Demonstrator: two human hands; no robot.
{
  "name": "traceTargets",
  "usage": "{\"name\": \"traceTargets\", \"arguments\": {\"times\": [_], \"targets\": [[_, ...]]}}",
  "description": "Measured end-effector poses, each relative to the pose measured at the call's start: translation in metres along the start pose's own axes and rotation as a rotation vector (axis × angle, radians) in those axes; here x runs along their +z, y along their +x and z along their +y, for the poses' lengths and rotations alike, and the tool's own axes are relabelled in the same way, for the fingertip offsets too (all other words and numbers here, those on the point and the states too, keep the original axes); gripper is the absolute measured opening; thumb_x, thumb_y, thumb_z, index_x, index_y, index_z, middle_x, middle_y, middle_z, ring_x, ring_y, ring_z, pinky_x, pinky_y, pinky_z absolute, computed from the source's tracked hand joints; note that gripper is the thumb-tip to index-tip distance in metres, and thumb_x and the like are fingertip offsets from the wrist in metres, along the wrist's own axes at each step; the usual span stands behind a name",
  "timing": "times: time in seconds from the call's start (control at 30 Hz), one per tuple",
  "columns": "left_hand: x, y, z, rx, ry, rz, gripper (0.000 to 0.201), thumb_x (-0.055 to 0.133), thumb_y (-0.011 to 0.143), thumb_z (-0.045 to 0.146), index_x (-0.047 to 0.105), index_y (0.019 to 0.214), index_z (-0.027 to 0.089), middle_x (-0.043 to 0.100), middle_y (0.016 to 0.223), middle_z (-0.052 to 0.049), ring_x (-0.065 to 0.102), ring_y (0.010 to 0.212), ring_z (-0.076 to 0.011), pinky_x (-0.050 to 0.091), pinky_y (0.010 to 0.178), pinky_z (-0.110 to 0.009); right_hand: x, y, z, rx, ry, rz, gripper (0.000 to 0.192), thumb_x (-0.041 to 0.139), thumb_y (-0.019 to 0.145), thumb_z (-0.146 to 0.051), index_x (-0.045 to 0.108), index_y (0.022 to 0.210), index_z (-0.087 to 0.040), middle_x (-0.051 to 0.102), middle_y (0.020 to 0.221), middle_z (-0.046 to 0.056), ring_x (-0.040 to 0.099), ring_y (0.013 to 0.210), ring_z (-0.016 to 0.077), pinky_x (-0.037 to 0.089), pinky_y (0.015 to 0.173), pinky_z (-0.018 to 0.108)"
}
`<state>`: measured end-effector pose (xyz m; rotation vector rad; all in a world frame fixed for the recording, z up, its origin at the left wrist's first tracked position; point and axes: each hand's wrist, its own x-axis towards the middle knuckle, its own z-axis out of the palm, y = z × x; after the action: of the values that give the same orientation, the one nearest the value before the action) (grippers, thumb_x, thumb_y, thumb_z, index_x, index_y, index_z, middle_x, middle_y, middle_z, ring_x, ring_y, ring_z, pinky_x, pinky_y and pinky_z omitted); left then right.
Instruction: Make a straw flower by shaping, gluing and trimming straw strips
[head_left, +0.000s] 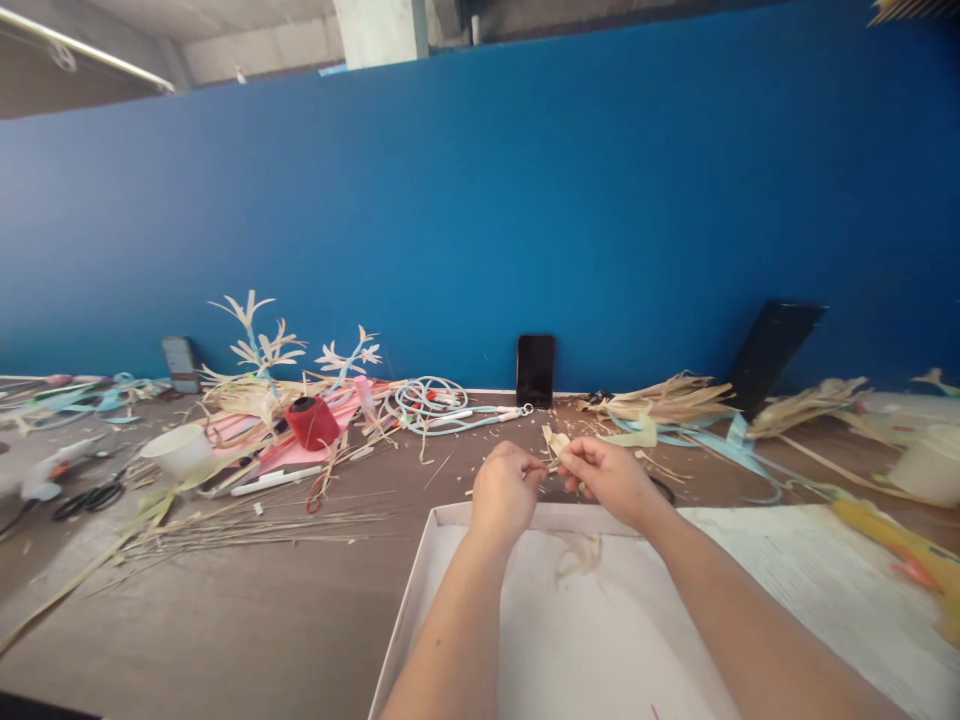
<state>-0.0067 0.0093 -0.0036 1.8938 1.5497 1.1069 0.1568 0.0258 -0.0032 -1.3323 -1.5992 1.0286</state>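
Blue partition stood behind cluttered brown counter (225, 610). Both hands met at 12 o'clock above white tray (420, 590): left hand (504, 490) and right hand (609, 478), fingers pinched shut on pale husk strip (556, 442). Best: grip near strip end, tension even, scraps over tray

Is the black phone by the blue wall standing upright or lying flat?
Upright. The phone stands on its short edge on the table, leaning against the blue wall, its dark screen facing the camera.
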Motion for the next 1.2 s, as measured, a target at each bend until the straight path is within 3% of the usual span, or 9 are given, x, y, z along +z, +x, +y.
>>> {"name": "traceTargets", "arguments": {"times": [0.1, 0.23, 0.4, 0.6, 0.9, 1.2], "targets": [[0.004, 0.002, -0.003, -0.099, -0.152, -0.056, 0.011, 0.058, 0.074, 0.024, 0.069, 0.074, 0.020, 0.065, 0.075, -0.001, 0.056, 0.069, -0.0134, 0.040, 0.064, -0.024, 0.003, -0.001, -0.005, 0.011, 0.062, 0.029, 0.023, 0.058, 0.077, -0.042, 0.058, 0.075, -0.019, 0.066, 0.073, 0.002, 0.058, 0.056, 0.0115, 0.039, 0.043, 0.019], [0.008, 0.006, -0.002, -0.304, -0.567, -0.169, 0.012, 0.060, 0.072, 0.025, 0.065, 0.072, 0.015, 0.064, 0.063, -0.002, 0.050, 0.052, -0.0097, 0.039, 0.053, -0.022, 0.002, -0.001, -0.006, 0.049, 0.287, 0.080, 0.029, 0.058, 0.077, -0.046, 0.063, 0.089, -0.020, 0.064, 0.084, 0.004, 0.058, 0.060, 0.0117, 0.039, 0.043, 0.019], [0.003, 0.004, 0.008, -0.449, -0.806, -0.201, 0.017, 0.066, 0.069, 0.028, 0.065, 0.075, 0.012, 0.066, 0.069, -0.005, 0.057, 0.058, -0.0099, 0.044, 0.055, -0.021, 0.000, -0.001, -0.003, 0.078, 0.474, 0.028, 0.030, 0.065, 0.074, -0.040, 0.067, 0.096, -0.020, 0.060, 0.093, 0.004, 0.053, 0.064, 0.0102, 0.039, 0.045, 0.019], [0.001, 0.001, 0.009, -0.447, -0.897, -0.259, 0.025, 0.070, 0.067, 0.032, 0.066, 0.079, 0.011, 0.067, 0.078, -0.008, 0.059, 0.060, -0.0091, 0.044, 0.055, -0.020, 0.002, -0.005, -0.008, 0.082, 0.595, -0.067, 0.030, 0.065, 0.075, -0.039, 0.067, 0.098, -0.020, 0.059, 0.088, 0.004, 0.051, 0.062, 0.0099, 0.038, 0.045, 0.019], [-0.001, 0.000, 0.011, -0.423, -1.009, -0.334, 0.026, 0.071, 0.066, 0.031, 0.067, 0.079, 0.009, 0.065, 0.075, -0.007, 0.055, 0.058, -0.0069, 0.045, 0.056, -0.019, 0.004, -0.005, -0.010, 0.111, 0.629, -0.065, 0.029, 0.070, 0.071, -0.038, 0.067, 0.091, -0.018, 0.057, 0.069, 0.001, 0.049, 0.057, 0.0084, 0.037, 0.044, 0.017], [-0.001, -0.001, 0.012, -0.428, -1.014, -0.332, 0.022, 0.070, 0.067, 0.029, 0.066, 0.077, 0.009, 0.063, 0.068, -0.005, 0.056, 0.058, -0.0080, 0.046, 0.058, -0.021, 0.004, -0.005, -0.010, 0.096, 0.627, -0.066, 0.030, 0.069, 0.071, -0.040, 0.067, 0.090, -0.018, 0.055, 0.065, 0.000, 0.049, 0.056, 0.0092, 0.036, 0.044, 0.019]]}}
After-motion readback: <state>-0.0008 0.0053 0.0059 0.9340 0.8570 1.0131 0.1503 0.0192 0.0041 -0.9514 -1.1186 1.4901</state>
